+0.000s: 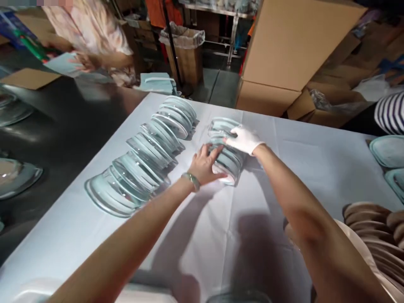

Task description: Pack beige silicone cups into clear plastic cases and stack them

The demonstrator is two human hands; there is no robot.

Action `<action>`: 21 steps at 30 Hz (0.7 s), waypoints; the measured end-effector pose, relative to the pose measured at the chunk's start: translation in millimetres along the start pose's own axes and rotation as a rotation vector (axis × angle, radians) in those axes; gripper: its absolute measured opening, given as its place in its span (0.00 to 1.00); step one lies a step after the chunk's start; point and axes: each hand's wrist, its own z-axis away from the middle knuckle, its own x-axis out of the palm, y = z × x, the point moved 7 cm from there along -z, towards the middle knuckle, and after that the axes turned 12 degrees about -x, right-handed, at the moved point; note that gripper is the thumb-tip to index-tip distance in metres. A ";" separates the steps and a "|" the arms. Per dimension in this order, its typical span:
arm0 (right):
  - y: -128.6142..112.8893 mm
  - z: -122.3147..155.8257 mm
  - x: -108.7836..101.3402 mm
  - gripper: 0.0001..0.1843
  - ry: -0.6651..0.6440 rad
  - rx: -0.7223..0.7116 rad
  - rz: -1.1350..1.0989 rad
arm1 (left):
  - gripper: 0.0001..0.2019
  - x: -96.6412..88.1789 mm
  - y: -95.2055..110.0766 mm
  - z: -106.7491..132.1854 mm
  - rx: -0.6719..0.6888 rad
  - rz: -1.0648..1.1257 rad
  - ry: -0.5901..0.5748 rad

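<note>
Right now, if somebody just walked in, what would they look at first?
Probably the long row of clear glass lids leaning on one another across the pale cloth in the middle. Just right of it, the left hand, bare with a green bracelet, and the white-gloved right hand rest on a shorter glass stack. Big cardboard boxes rise behind the table.

Left hand (204, 165): bare, no glove
Left wrist: green beaded bracelet (192, 180)
Right hand (244, 139): snug white fabric glove ending at the wrist
Forearms: no sleeves
</note>
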 end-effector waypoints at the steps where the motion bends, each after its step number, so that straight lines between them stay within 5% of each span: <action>1: -4.6 26.0 2.0 0.27 -0.010 -0.010 0.001 | 0.50 9.7 11.6 26.7 -0.033 -0.024 -0.023; 8: -84.6 238.5 28.0 0.23 -0.105 -0.160 -0.041 | 0.58 94.7 68.2 246.2 -0.179 -0.036 -0.304; 13: -133.3 333.8 49.7 0.21 -0.102 -0.135 -0.157 | 0.61 111.6 68.4 347.6 -0.335 0.132 -0.402; 17: -153.1 375.0 55.0 0.22 -0.048 -0.128 -0.138 | 0.52 114.3 65.9 406.4 -0.361 0.248 -0.193; 21: -158.8 395.0 30.0 0.22 0.069 -0.078 -0.104 | 0.48 142.4 71.7 482.9 -0.311 0.157 0.148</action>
